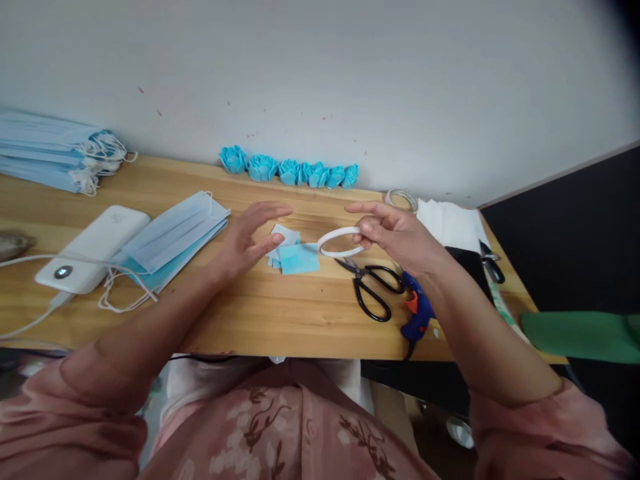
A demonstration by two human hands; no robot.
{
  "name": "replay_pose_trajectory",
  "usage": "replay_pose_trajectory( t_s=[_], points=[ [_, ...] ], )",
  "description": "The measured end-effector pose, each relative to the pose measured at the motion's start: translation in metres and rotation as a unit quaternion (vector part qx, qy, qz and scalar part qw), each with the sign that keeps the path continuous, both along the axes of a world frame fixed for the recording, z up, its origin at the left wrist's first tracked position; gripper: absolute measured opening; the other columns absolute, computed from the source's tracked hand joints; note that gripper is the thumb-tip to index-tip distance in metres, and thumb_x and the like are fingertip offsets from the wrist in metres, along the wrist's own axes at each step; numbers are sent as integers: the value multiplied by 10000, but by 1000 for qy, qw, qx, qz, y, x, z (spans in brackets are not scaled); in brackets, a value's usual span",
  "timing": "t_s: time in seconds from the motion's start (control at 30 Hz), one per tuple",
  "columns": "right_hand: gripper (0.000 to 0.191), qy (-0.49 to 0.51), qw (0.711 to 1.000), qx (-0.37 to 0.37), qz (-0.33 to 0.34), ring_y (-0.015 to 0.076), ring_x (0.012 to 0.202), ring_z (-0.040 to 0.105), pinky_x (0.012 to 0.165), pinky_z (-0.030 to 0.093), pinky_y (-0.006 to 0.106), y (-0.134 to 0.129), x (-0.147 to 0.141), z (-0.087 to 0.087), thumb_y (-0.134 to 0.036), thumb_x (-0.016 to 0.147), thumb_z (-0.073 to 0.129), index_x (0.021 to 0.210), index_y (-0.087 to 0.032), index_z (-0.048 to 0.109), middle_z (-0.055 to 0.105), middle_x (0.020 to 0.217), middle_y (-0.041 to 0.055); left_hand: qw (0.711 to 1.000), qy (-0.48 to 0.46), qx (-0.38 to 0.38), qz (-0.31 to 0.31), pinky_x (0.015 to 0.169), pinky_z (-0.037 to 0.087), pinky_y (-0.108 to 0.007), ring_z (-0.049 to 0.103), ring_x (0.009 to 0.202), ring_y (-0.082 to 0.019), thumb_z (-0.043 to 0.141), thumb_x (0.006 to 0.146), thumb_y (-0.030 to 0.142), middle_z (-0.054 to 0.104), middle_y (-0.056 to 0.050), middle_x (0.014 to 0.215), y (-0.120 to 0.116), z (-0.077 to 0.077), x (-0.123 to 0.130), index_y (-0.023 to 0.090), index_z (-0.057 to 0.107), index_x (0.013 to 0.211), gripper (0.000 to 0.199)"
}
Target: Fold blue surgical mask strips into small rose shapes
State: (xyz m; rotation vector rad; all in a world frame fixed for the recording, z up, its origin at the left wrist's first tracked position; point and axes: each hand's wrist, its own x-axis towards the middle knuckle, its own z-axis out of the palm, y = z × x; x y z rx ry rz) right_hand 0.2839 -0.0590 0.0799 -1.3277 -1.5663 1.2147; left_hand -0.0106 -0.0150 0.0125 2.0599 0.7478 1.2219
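Note:
Between the thumb and fingers of my right hand (387,230) is a thin white ring (327,241), shaped like a narrow roll of tape. It is held above the table, tilted, with its far side toward the left. My left hand (253,237) is open and holds nothing, thumb and fingers apart. Cut light-blue rectangles (303,260), like mask fabric, lie on the wood between my hands. Just below the ring rest black-handled scissors (361,273), their blades apart. A blue glue gun (421,313) lies beneath my right forearm, which partly hides it.
Several blue folded flowers (263,167) line the wall. Face masks (170,230) lie beside a cabled white power bank (95,247); a larger mask stack (45,150) stands farther left. Behind my right hand are a tape roll (401,199) and white material (450,223). Something green (580,337) juts over the right edge.

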Motion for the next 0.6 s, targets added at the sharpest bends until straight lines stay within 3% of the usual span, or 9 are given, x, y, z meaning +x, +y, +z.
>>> replay_pose_trajectory(
  t_s=[0.1,0.23,0.4,0.6],
  points=[
    [529,-55,997,30,36,128,678,631,677,525,272,6,-13,8,-510,823,764,1245,-197,700,709,766,4,1000,-14,13,2,1002,490,-396,682,1071,-236,635,934,477,762,-108,1094,-5,5,1,215,768,1028,308],
    [412,-142,982,115,42,159,761,677,728,527,289,3,-32,16,-415,838,760,1195,-211,729,751,839,17,1000,-10,29,-3,859,505,-347,672,887,-190,648,928,466,741,-87,923,-8,9,3,200,748,891,287],
    [335,-230,954,189,41,175,839,726,822,551,305,-14,-49,18,-295,877,711,1208,-250,727,783,912,6,998,2,58,-9,844,496,-349,656,891,-189,638,937,447,728,-81,923,-12,11,6,204,726,888,263],
    [313,-266,935,234,24,186,862,747,848,566,323,-24,-63,9,-290,911,668,1218,-256,716,798,961,14,998,29,56,-17,825,495,-352,643,872,-179,648,934,373,716,-60,899,-15,12,9,203,703,817,214]
  ],
)
